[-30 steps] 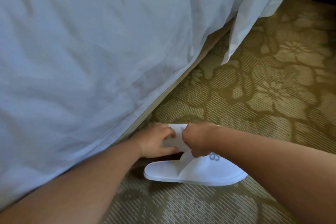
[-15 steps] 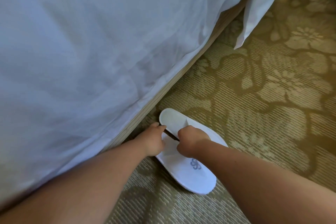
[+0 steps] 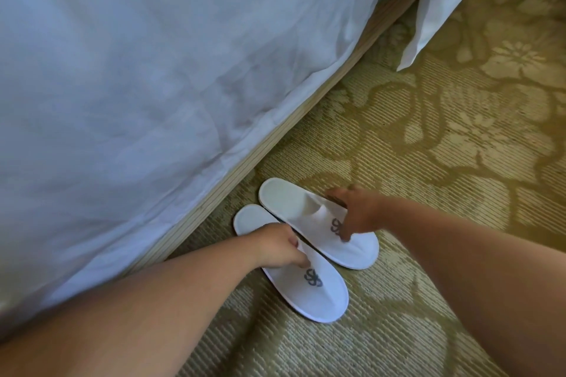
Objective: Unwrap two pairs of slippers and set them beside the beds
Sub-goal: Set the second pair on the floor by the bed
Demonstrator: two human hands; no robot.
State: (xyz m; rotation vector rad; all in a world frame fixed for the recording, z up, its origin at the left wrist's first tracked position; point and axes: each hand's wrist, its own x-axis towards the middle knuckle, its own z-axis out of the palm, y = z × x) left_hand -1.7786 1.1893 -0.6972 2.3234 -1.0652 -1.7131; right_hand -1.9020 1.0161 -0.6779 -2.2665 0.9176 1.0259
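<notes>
Two white slippers with a grey logo lie side by side on the carpet next to the bed's base. My left hand (image 3: 280, 244) pinches the strap edge of the nearer slipper (image 3: 318, 294). My right hand (image 3: 356, 211) grips the strap of the farther slipper (image 3: 288, 197), fingers on both sides of it. Both slippers point toward me, heels toward the bed. No wrapper is in view.
The bed (image 3: 153, 70) with its white sheet fills the left and top. Its striped wooden base (image 3: 245, 168) runs diagonally just beyond the slippers. A sheet corner (image 3: 428, 24) hangs down at upper right. Patterned gold carpet (image 3: 444, 147) spreads to the right.
The two slippers were stacked as one between my hands; now they lie apart side by side, one in each hand. My view has shifted closer.
</notes>
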